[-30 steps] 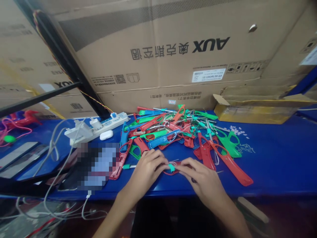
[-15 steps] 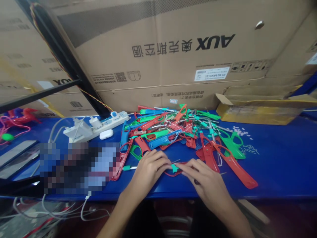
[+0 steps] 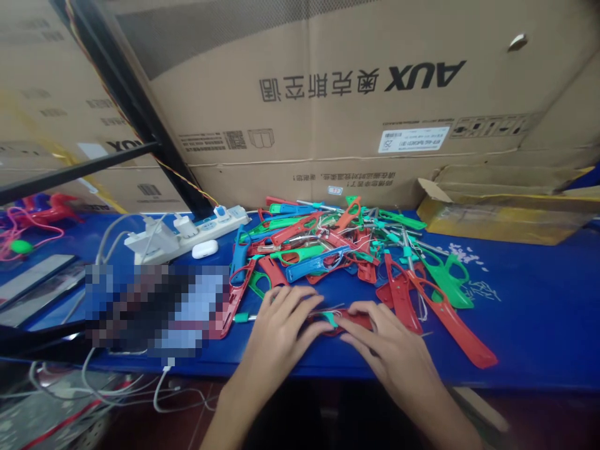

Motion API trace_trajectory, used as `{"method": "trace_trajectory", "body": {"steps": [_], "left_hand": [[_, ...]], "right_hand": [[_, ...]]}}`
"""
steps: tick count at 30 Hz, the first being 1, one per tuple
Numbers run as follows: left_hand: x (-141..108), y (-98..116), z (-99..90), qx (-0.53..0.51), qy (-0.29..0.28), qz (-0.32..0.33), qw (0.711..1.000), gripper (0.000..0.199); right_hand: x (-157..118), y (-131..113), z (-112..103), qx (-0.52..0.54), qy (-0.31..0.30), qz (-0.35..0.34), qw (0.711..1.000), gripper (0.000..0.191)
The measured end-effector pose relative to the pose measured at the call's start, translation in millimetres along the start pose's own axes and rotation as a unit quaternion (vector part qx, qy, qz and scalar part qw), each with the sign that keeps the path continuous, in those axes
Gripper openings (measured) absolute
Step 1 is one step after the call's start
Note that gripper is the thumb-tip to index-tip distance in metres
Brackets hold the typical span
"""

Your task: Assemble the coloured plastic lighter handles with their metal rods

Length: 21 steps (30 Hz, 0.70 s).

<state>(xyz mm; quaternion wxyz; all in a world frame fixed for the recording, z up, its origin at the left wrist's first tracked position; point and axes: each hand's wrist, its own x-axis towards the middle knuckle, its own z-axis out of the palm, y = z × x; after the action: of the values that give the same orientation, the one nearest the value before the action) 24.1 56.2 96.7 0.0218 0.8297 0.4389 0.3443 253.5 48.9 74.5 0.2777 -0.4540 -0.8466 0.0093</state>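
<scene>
Between my hands, at the table's front, lies a red utility lighter casing (image 3: 359, 320) with a small teal trigger piece (image 3: 330, 319) and thin white wires. My left hand (image 3: 281, 328) curves over its left part, thumb against the teal piece and fingers bent above. A metal tube with a teal end (image 3: 242, 317) pokes out to the left of that hand. From the other side, my right hand (image 3: 391, 340) grips the casing, its fingertips at the teal piece. The fingers hide much of the casing. Just beyond them lies a heap of red, green and blue lighter parts (image 3: 309, 264).
To the right are a long red lighter (image 3: 457, 319), a green one (image 3: 450, 279) and small loose bits (image 3: 482, 290). A power strip (image 3: 201, 232), white earbud case (image 3: 205, 249) and phones stand left. Large cartons (image 3: 328, 125) and an open box (image 3: 497, 215) bound the back.
My fingers have shifted on the red lighter: the left fingers have lifted and spread over it, and the right fingers now reach over its casing. The view has turned slightly left.
</scene>
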Motion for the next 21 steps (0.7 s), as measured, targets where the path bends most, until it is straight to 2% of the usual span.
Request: {"method": "trace_trajectory", "body": {"steps": [3, 7, 9, 13, 21], "left_hand": [[-12, 6, -4.4, 0.0, 0.015, -0.028, 0.999, 0.027], [-19, 6, -4.0, 0.006, -0.041, -0.07, 0.997, 0.037], [-18, 6, -2.7, 0.003, -0.072, -0.058, 0.996, 0.035], [-15, 7, -2.2, -0.006, -0.097, -0.047, 0.994, 0.031], [-15, 8, -1.5, -0.014, -0.113, -0.068, 0.991, 0.033]], "right_hand": [[-2, 2, 0, 0.022, 0.0, 0.002, 1.0, 0.03], [-4, 4, 0, 0.018, -0.002, 0.001, 1.0, 0.031], [-4, 4, -1, 0.012, -0.001, 0.002, 1.0, 0.035], [-3, 4, -2, -0.006, 0.011, -0.001, 1.0, 0.051], [0, -1, 0, -0.035, 0.008, 0.014, 0.999, 0.048]]}}
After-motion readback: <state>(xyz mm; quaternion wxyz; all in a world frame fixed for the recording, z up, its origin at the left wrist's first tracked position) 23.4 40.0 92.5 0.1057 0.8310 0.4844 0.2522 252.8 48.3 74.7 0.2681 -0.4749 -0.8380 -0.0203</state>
